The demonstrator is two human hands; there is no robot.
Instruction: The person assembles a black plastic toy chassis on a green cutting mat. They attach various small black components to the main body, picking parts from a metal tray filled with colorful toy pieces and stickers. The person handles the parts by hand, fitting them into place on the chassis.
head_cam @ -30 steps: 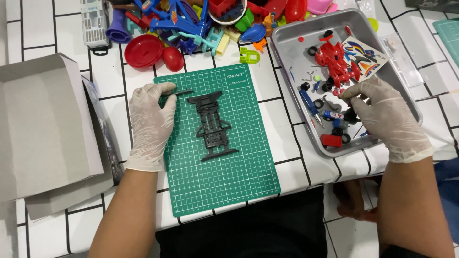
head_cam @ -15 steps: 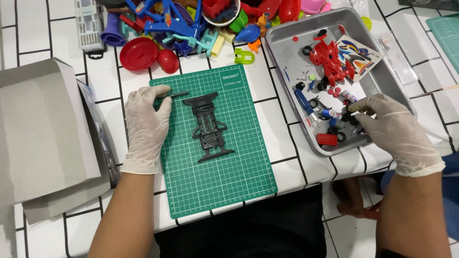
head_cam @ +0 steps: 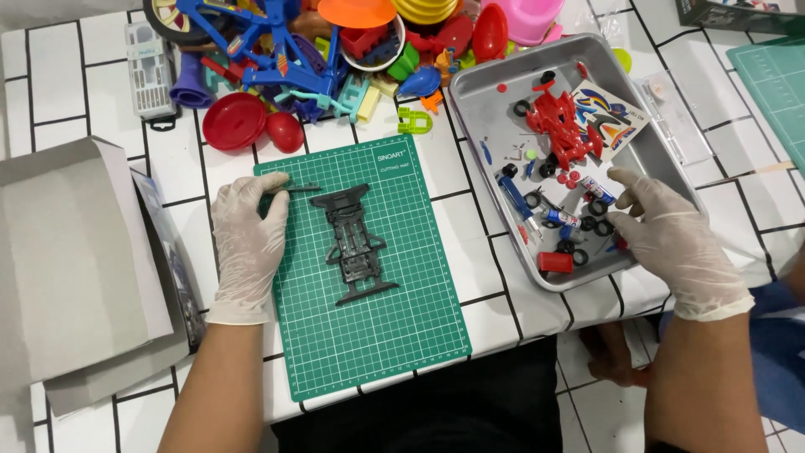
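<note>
Head view: metal tray [head_cam: 470, 92] holds red car body [head_cam: 563, 127], wheels [head_cam: 591, 225], sticker sheet [head_cam: 610, 111].

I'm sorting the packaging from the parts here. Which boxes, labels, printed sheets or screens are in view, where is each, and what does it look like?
Grey cardboard box: far left, open flap, plain.
Sticker sheet: inside the metal tray, upper right; white with blue, red and yellow shapes.
Clear plastic case: top left, rectangular, printed label.
Dark box: top right corner, mostly cut off.
Screens: none.
</note>
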